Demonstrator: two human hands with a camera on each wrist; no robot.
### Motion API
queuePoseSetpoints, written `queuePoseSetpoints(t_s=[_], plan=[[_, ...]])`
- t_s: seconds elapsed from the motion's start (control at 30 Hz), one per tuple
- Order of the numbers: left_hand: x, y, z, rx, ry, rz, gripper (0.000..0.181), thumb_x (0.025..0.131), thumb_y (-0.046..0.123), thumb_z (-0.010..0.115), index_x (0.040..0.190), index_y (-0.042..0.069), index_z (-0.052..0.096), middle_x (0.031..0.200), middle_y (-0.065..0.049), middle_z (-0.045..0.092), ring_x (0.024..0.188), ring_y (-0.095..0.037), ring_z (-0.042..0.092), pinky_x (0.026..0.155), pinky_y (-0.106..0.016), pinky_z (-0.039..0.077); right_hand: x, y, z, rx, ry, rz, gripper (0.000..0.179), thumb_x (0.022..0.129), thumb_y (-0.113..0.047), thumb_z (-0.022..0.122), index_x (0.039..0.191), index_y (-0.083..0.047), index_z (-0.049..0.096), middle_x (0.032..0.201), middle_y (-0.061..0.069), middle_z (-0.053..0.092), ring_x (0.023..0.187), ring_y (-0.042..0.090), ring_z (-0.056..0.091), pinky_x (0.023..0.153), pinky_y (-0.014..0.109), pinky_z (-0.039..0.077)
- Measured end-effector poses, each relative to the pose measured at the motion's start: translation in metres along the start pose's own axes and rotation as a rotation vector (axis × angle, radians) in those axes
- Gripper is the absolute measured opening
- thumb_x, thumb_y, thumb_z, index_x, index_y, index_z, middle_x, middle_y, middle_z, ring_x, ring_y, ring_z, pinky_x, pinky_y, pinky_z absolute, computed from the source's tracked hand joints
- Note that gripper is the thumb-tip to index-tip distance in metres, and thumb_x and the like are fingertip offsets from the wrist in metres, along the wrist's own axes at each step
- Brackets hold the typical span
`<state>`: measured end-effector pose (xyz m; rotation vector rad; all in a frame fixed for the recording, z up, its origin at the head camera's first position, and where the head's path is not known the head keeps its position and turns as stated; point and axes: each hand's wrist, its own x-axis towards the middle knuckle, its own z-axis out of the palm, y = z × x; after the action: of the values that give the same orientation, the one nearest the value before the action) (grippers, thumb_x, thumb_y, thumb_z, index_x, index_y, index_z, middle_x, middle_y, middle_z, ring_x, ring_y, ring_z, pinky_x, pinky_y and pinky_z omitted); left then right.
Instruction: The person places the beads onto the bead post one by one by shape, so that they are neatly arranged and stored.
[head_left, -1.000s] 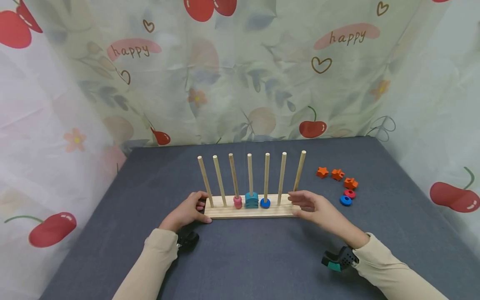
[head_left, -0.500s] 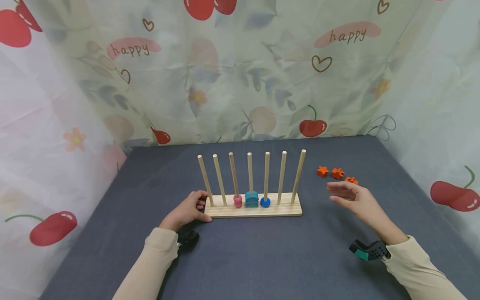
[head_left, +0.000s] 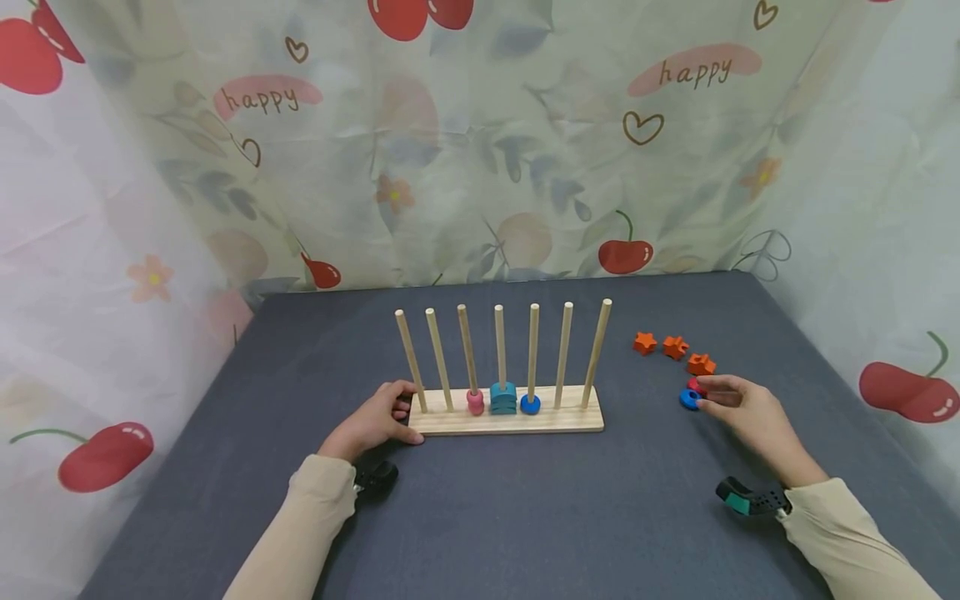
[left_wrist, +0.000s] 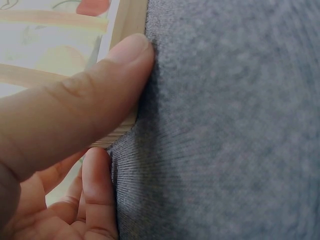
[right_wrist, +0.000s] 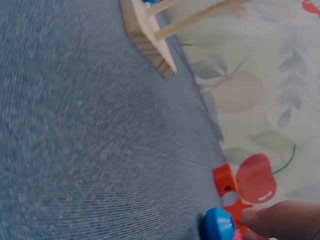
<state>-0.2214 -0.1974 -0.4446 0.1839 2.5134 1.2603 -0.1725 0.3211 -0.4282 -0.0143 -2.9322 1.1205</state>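
Observation:
A wooden peg board (head_left: 507,424) with several upright pegs stands on the table. Pink beads (head_left: 476,403), teal arched pieces (head_left: 503,400) and a blue ring bead (head_left: 530,406) sit low on three middle pegs. My left hand (head_left: 374,422) grips the board's left end, the thumb along its front edge. To the right, my right hand (head_left: 757,421) has thumb and fingertips at a red ring bead (head_left: 694,386) and a loose blue ring bead (head_left: 690,399). The red bead is partly hidden by the fingers; whether they pinch it, I cannot tell.
Three orange star-shaped beads (head_left: 675,347) lie in a slanting row behind the right hand. The grey table (head_left: 480,517) is bounded at the back by a patterned curtain (head_left: 480,167).
My right hand has left the right end of the peg board and moved right to the red and blue ring beads. The left hand has stayed on the board.

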Motion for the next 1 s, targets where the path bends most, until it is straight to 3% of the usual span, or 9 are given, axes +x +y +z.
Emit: queuePoseSetpoints(t_s=[0.23,0.6,0.87,1.0], plan=[[0.001,0.0,0.0,-0.002,-0.002,0.0,0.077,0.066,0.001,0.087,0.131,0.0,0.047,0.126,-0.019,0.042,0.112,-0.03,0.049,0.099,-0.044,0.043,0.007,0.003,0.006,-0.034,0.0,0.034,0.047,0.09,-0.029,0.069,0.125,0.0,0.06,0.115,0.024,0.067,0.103,0.035,0.064,0.074,0.036,0.053],[0.002,-0.002,0.0,0.001,0.003,-0.001,0.077,0.066,0.001,0.087,0.132,0.0,0.047,0.127,-0.019,0.042,0.113,-0.03,0.05,0.099,-0.045,0.043,0.013,0.004,0.012,-0.095,-0.003,0.009,0.044,0.087,-0.024,0.071,0.121,0.004,0.063,0.112,0.026,0.066,0.1,0.037,0.064,0.08,0.049,0.05],[0.001,-0.001,0.0,0.003,0.002,-0.01,0.076,0.066,0.001,0.087,0.132,0.0,0.048,0.126,-0.019,0.042,0.113,-0.03,0.05,0.099,-0.045,0.043,0.013,0.003,0.012,-0.117,-0.007,0.029,0.045,0.087,-0.027,0.072,0.118,0.005,0.063,0.109,0.027,0.066,0.098,0.038,0.063,0.076,0.047,0.051],[0.001,-0.001,0.0,0.002,0.002,-0.011,0.076,0.066,0.001,0.087,0.132,0.0,0.048,0.125,-0.018,0.042,0.113,-0.03,0.05,0.099,-0.045,0.043,0.011,0.0,0.013,-0.107,-0.011,0.031,0.045,0.087,-0.029,0.072,0.118,0.004,0.064,0.106,0.024,0.068,0.096,0.035,0.064,0.071,0.038,0.051]])
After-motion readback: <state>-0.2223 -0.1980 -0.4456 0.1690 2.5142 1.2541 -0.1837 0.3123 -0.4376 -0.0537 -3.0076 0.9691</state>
